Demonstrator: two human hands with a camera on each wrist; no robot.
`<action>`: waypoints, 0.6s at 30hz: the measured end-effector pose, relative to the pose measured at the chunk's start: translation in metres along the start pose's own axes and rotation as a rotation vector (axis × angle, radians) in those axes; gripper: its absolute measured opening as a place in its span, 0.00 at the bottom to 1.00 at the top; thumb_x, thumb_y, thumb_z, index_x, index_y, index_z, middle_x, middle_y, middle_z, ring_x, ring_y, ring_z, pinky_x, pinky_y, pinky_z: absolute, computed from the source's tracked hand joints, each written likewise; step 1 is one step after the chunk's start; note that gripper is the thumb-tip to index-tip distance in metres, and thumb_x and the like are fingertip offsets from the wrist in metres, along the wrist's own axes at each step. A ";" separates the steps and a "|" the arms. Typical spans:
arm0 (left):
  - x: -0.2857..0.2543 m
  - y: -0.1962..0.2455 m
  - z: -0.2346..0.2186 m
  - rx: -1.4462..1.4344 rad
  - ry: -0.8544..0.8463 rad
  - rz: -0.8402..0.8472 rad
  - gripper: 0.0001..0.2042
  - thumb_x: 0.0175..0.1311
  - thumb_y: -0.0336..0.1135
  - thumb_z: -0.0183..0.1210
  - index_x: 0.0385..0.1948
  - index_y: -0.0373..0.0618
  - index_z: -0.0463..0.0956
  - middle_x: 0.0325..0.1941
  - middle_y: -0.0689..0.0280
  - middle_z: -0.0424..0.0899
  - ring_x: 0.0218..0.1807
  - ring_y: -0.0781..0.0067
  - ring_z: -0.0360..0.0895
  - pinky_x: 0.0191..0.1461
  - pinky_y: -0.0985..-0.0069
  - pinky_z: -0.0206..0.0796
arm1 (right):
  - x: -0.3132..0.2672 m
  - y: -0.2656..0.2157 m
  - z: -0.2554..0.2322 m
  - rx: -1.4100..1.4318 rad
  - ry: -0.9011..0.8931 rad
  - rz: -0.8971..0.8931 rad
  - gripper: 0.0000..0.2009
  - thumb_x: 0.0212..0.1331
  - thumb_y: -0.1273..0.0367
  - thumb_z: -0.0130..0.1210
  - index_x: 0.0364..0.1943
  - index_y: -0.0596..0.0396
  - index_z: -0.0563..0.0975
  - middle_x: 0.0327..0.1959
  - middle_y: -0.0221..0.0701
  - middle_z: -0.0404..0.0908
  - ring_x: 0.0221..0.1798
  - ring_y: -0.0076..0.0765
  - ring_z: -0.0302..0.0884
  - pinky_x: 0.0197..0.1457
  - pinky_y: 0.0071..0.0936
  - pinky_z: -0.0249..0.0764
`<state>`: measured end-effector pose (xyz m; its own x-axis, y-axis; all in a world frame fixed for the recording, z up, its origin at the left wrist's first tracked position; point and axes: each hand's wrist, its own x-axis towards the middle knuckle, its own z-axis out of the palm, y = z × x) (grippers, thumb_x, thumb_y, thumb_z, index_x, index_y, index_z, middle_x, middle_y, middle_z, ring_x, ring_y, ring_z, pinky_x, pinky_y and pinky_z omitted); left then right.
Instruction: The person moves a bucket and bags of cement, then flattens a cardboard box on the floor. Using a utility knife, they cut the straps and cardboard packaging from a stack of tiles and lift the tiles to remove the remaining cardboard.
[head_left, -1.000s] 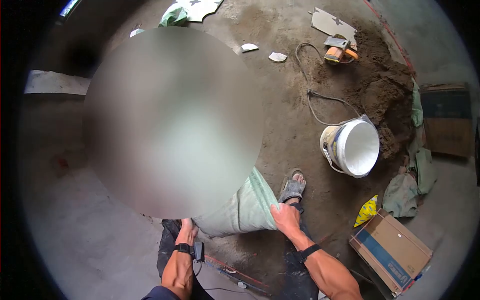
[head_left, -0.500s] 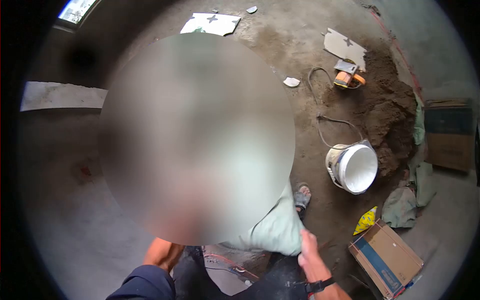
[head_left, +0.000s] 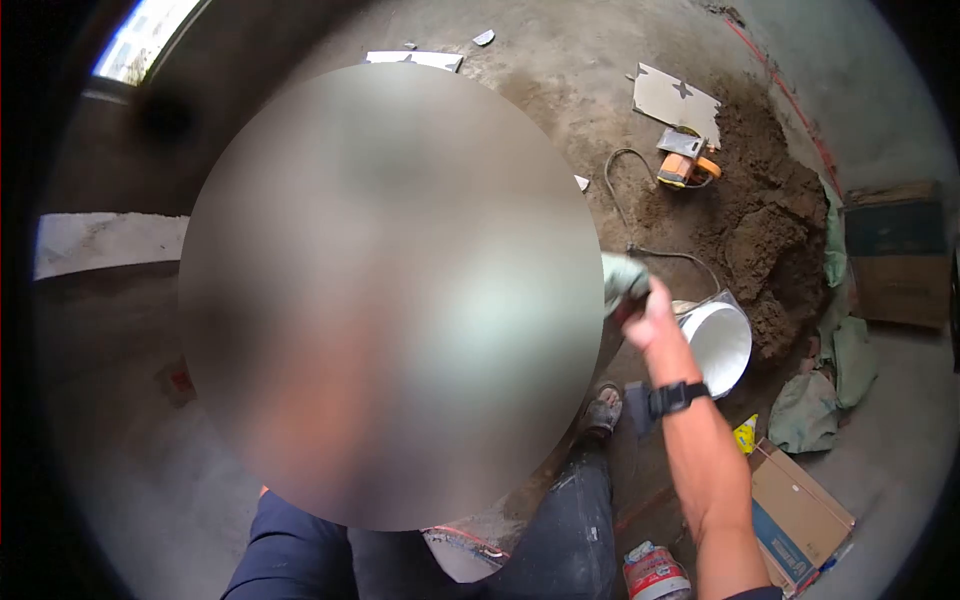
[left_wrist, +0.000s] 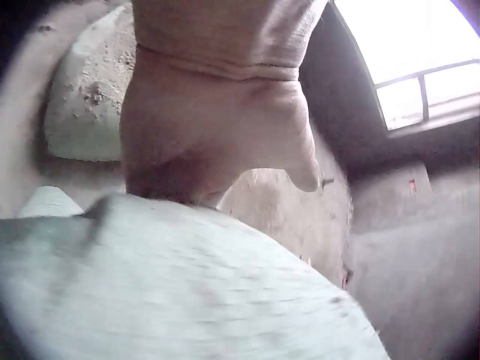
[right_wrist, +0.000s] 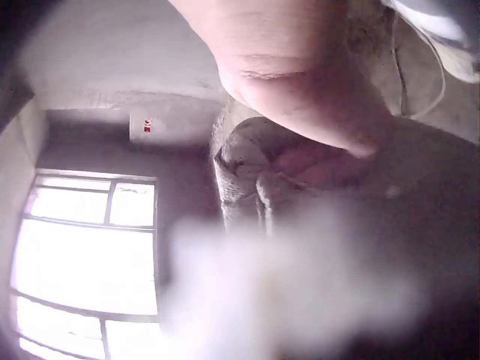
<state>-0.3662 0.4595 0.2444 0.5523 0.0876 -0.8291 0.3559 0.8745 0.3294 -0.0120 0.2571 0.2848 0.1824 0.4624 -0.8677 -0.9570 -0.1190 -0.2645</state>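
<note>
A pale green woven sack [head_left: 622, 280] shows beside the large blurred circle in the head view. My right hand [head_left: 652, 315] grips its bunched edge there. In the right wrist view, the curled fingers of my right hand [right_wrist: 315, 112] hold gathered cloth [right_wrist: 251, 169]. The left wrist view shows my left hand [left_wrist: 217, 127] against the upper edge of the sack [left_wrist: 187, 277], thumb sticking out to the side and the other fingers hidden. The blur covers my left hand in the head view.
A white bucket [head_left: 722, 345] stands just right of my right hand. Beyond are an orange power tool [head_left: 682, 165] with a cord, a cut tile [head_left: 665, 100] and a sand heap [head_left: 765, 230]. A cardboard box [head_left: 800, 500] and a red-labelled container [head_left: 655, 575] lie nearer.
My right hand has risen forward from beside my leg to near the bucket, with the sack's edge in it. My left forearm has passed behind the blur.
</note>
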 end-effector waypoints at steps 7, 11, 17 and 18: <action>-0.129 -0.095 -0.128 0.242 0.463 0.413 0.34 0.66 0.59 0.47 0.64 0.39 0.61 0.66 0.54 0.68 0.69 0.58 0.60 0.71 0.66 0.51 | -0.141 0.006 0.045 -0.889 0.151 -0.362 0.36 0.66 0.44 0.40 0.66 0.61 0.58 0.64 0.43 0.65 0.64 0.41 0.65 0.63 0.36 0.64; -0.302 -0.212 -0.186 0.571 0.653 0.177 0.28 0.63 0.50 0.55 0.55 0.32 0.70 0.58 0.49 0.75 0.62 0.60 0.70 0.65 0.70 0.59 | -0.242 0.034 0.007 -1.456 0.315 -0.363 0.24 0.64 0.52 0.47 0.53 0.58 0.73 0.40 0.34 0.80 0.42 0.33 0.77 0.45 0.29 0.72; -0.472 -0.361 -0.176 0.171 0.893 -0.193 0.18 0.63 0.44 0.55 0.41 0.35 0.78 0.30 0.67 0.80 0.32 0.79 0.74 0.36 0.77 0.67 | -0.330 0.041 0.032 -1.927 0.310 -0.349 0.24 0.60 0.54 0.51 0.51 0.61 0.75 0.48 0.49 0.79 0.55 0.51 0.75 0.57 0.36 0.68; -0.486 -0.373 -0.164 0.110 0.919 -0.232 0.16 0.63 0.43 0.55 0.40 0.37 0.79 0.28 0.68 0.80 0.29 0.82 0.72 0.33 0.78 0.66 | -0.335 0.043 0.034 -1.890 0.295 -0.321 0.24 0.59 0.54 0.51 0.51 0.60 0.75 0.47 0.48 0.79 0.54 0.50 0.75 0.57 0.36 0.69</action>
<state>-0.8910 0.1687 0.4505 -0.3326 0.2994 -0.8943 0.4769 0.8715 0.1143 -0.1222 0.1267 0.5778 0.4934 0.5411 -0.6811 0.5192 -0.8114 -0.2685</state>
